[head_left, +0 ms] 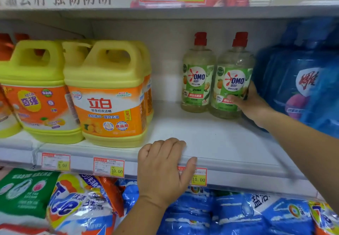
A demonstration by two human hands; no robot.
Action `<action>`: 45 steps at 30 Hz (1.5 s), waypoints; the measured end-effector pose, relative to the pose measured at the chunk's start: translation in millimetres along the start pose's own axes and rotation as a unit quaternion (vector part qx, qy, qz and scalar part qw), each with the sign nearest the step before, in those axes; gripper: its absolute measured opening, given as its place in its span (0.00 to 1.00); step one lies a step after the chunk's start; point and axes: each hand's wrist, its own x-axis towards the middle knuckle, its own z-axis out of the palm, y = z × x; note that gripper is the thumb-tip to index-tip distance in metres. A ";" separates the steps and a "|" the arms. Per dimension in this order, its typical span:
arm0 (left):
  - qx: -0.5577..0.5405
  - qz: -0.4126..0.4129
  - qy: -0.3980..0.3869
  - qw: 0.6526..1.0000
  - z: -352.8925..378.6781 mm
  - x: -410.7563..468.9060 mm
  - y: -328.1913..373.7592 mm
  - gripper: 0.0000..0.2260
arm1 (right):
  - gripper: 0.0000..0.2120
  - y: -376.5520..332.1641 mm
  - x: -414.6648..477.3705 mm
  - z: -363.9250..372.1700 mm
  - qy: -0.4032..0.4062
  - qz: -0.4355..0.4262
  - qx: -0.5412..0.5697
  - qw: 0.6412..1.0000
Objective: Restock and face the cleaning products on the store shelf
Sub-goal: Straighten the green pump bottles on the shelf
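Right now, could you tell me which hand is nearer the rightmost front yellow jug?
Left. The left hand grips the shelf edge just below-right of the jug; the right hand holds an OMO bottle farther right.

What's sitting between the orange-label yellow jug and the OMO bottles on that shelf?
Nothing: the head view shows bare white shelf from the yellow jug to the nearer OMO bottle; the left hand grips its front edge.

Open spot: bare shelf between yellow jugs and two bottles.
Right side: blue packs, just beside the bottles.
Top: upper shelf, near the bottle caps.
Front: left hand grips the shelf lip.
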 end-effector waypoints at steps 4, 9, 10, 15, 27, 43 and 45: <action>0.002 0.002 0.000 1.000 0.0 0.0 0.2 0.18 | 0.36 4.8 7.9 5.4 -0.010 0.004 0.030 0.999; 0.005 -0.005 -0.022 1.000 -2.2 0.3 0.3 0.18 | 0.28 13.7 -14.2 15.7 0.042 0.007 -0.149 0.988; 0.005 -0.010 -0.035 0.999 -3.6 1.1 0.8 0.18 | 0.25 12.6 -26.2 19.6 0.069 -0.036 -0.198 0.977; -0.021 -0.015 -0.088 0.996 -20.5 11.7 -2.6 0.16 | 0.28 -19.1 -51.0 47.4 -0.050 -0.151 -0.172 0.972; 0.001 0.074 -0.048 0.996 -15.0 16.6 -32.3 0.18 | 0.19 -34.1 -15.7 104.8 0.067 -0.062 -0.019 0.996; 0.001 0.068 -0.047 0.997 -15.1 15.1 -32.6 0.17 | 0.43 -50.1 10.4 118.5 0.095 -0.013 -0.037 0.995; -0.002 0.067 -0.047 0.997 -14.6 15.4 -32.9 0.17 | 0.42 -49.3 -3.8 110.3 0.065 -0.033 -0.018 0.997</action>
